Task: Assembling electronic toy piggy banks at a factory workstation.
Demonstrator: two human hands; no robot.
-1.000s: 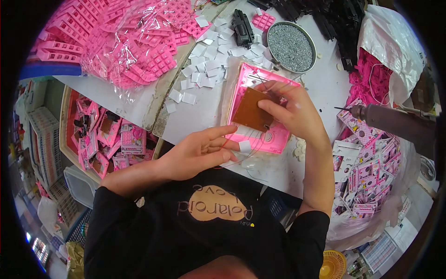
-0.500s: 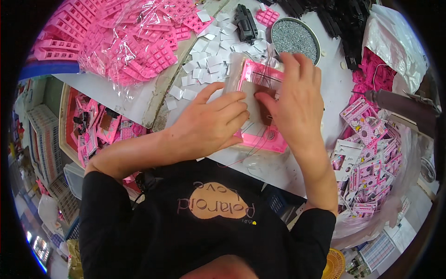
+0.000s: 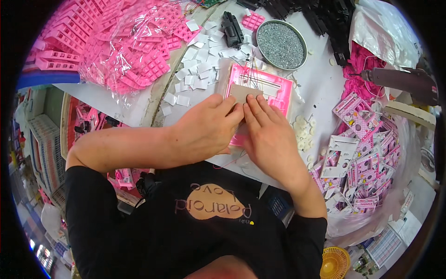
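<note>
The grey-brown board lies on the pink casing, just beyond both hands. The right hand rests straight fingers on it; the left hand curls at its left (gripping or not, I cannot tell). Uneven pressing could trap the far-side wires.

The black shirt has short sleeves, a tan patch with dark lettering and a yellow dot. Left hand and right hand are bare.
</note>
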